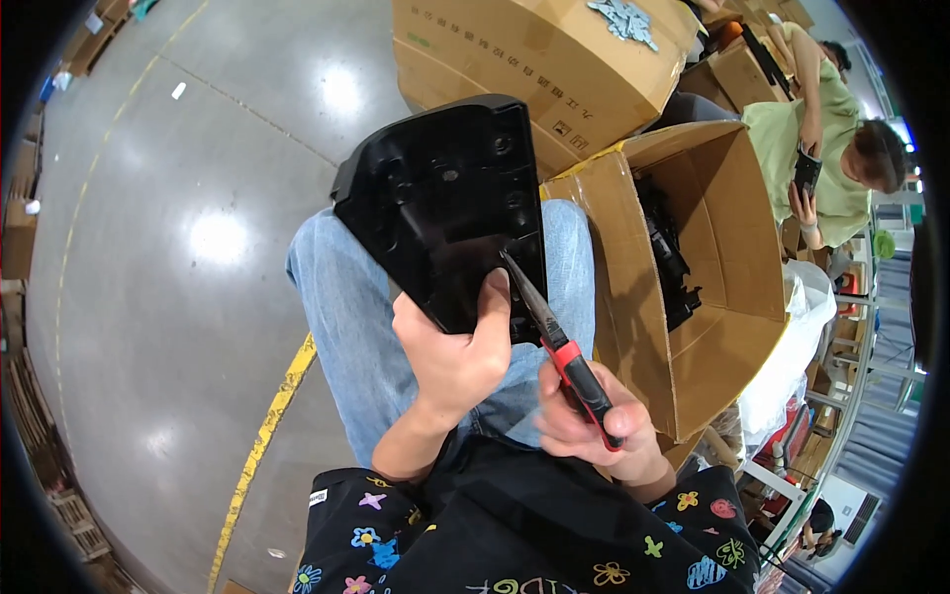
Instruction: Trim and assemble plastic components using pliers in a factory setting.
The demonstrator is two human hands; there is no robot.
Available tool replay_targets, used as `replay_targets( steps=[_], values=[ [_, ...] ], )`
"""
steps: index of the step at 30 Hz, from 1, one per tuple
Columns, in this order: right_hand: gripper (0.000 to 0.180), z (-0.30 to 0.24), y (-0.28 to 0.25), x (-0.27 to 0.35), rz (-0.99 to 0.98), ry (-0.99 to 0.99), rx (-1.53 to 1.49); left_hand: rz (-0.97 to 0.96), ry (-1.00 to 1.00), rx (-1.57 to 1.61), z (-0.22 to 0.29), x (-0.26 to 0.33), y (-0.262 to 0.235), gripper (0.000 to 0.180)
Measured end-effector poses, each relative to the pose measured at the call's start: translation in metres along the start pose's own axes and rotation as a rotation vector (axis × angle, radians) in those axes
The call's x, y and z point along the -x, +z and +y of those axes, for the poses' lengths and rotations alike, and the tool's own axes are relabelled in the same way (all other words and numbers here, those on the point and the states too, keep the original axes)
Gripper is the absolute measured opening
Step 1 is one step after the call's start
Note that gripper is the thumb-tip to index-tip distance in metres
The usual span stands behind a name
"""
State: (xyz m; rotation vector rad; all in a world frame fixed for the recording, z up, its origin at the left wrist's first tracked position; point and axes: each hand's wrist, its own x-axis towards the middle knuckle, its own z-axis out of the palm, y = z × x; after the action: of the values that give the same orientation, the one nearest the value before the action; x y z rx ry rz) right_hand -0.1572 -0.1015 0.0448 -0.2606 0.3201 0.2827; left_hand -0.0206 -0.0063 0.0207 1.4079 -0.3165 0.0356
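My left hand (pixel 455 346) grips the lower edge of a black plastic housing (pixel 435 188), its thumb lying over the inner face. The housing is tilted above my knees, with small round posts showing inside it. In my right hand (pixel 604 421) is a pair of long-nose pliers (pixel 564 351) with red and black handles. The tips of the pliers meet the inner face of the housing just beyond my left thumb. Whether they pinch anything there is too small to tell.
An open cardboard box (pixel 693 267) with black plastic parts (pixel 670 259) stands close on my right. Ahead is a closed carton (pixel 515 69) with grey pieces (pixel 625 22) on top. At the far right a person in a green shirt (pixel 777 148) holds a dark object.
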Motion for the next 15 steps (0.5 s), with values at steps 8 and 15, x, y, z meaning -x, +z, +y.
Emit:
replay_targets(
  steps=[8,15],
  values=[
    [0.053,0.010,0.004,0.001,-0.142,0.071,-0.330,-0.076,0.042,-0.080,0.001,0.003,-0.009,0.016],
    [0.039,-0.007,0.023,-0.006,0.050,0.034,0.211,-0.051,0.047,-0.043,0.002,0.001,-0.012,0.014]
  ],
)
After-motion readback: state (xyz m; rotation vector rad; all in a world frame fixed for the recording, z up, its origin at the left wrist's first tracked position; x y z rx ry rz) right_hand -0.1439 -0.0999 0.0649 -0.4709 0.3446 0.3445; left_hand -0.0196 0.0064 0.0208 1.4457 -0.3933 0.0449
